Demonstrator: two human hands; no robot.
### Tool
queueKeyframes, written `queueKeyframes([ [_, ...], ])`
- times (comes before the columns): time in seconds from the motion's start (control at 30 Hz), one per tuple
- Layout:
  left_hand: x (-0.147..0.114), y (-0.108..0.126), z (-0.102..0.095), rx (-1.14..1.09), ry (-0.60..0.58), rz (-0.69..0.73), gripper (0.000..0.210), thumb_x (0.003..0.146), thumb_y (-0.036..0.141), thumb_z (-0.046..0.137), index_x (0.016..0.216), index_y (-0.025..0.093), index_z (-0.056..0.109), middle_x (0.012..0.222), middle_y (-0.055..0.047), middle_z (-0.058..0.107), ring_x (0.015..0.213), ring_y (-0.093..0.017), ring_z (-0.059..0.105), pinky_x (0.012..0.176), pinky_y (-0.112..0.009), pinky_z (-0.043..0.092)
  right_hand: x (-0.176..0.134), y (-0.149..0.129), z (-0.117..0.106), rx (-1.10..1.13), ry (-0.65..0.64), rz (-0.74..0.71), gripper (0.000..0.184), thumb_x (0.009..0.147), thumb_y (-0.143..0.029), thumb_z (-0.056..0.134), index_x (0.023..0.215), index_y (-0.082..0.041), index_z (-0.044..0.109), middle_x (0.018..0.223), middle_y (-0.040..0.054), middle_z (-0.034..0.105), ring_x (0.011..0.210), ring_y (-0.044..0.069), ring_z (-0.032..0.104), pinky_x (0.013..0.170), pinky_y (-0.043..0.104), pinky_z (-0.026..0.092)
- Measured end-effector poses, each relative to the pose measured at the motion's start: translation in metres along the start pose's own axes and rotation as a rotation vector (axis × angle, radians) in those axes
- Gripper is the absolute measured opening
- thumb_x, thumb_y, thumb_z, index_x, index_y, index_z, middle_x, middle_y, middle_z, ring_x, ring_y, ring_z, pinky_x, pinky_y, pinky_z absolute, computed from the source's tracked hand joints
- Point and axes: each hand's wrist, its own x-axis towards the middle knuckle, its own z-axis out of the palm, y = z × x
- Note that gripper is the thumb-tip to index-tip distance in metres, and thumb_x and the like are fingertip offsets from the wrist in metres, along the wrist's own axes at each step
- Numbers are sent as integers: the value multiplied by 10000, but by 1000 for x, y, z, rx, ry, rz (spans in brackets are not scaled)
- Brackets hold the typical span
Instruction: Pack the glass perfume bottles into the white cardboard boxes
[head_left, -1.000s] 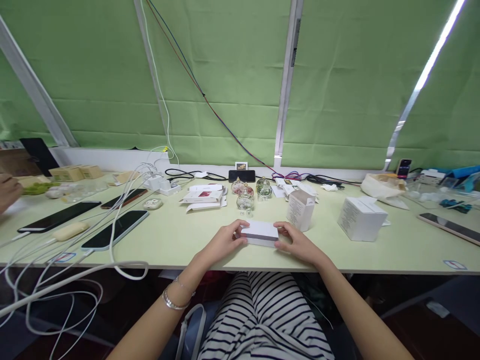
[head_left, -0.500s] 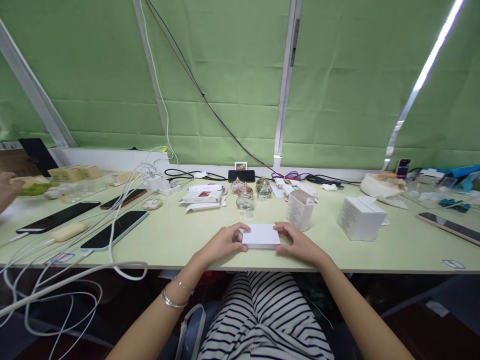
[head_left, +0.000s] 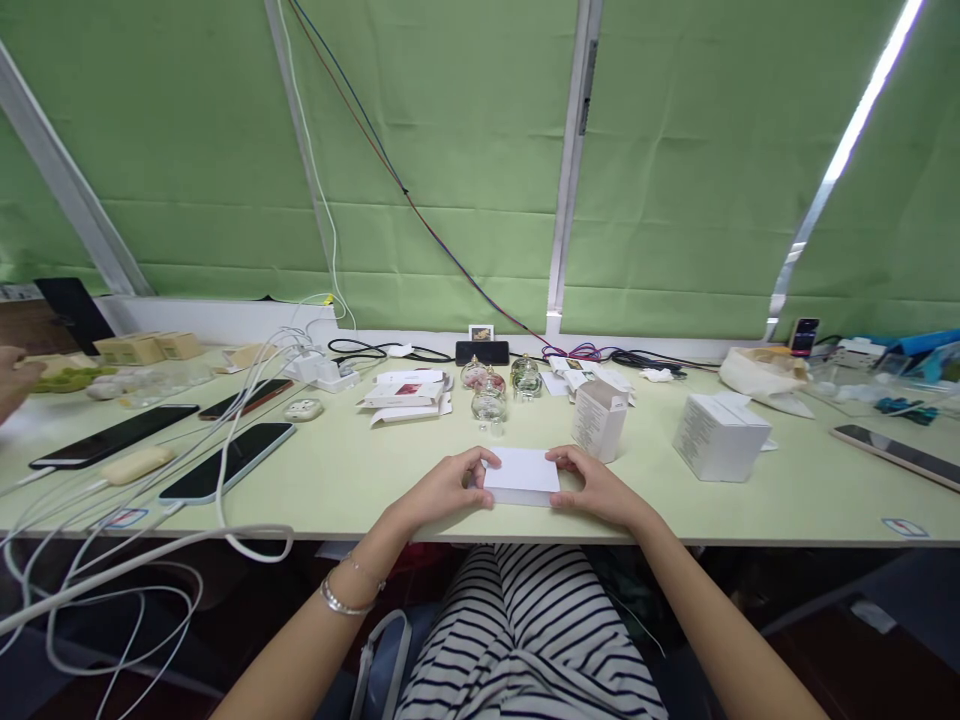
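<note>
A small plain white box (head_left: 522, 473) is at the front middle of the table, between my two hands. My left hand (head_left: 455, 482) grips its left end, fingers at the back corner and thumb at the front. On the other end, my right hand (head_left: 592, 485) holds it the same way. Its underside is hidden. Beyond it stand several small glass jars (head_left: 489, 402) with rounded bodies. A white carton (head_left: 600, 418) with an open top is just behind my right hand, and a second white carton (head_left: 721, 437) sits farther right.
Flattened white packaging (head_left: 409, 395) lies back left of the jars. Phones (head_left: 229, 462) and tangled white cables (head_left: 225, 470) cover the left side. Another phone (head_left: 900, 455) rests at the right. Another person's hand (head_left: 16, 380) shows at the left edge.
The white box has tilted slightly, so more of its front side shows. Both hands keep their hold in nearly the same place.
</note>
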Motion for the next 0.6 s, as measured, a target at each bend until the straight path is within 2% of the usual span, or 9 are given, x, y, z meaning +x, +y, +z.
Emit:
queueKeyframes([
  [0.2,0,1,1,-21,1,10,367,622,276,689,949,199,543,629,73,492,697,-133,520,754,-261,381,0,1,0,5,-6,8,558,668,-424,669,1145,-232,451,1260,63,448,1161,225,452,1004,397,343],
  [0.37,0,0,2,-2,8,15,363,640,277,672,969,207,536,673,61,510,699,-131,501,709,-245,378,-2,2,-1,22,-34,17,539,658,-421,681,1113,-225,467,1391,78,343,1179,237,441,1005,410,338],
  [0.6,-1,1,0,53,19,9,227,689,297,628,883,194,573,714,38,499,697,-129,485,659,-232,364,0,2,1,35,8,-12,537,616,-415,711,1059,-210,487,1278,78,450,1115,223,490,971,393,376],
])
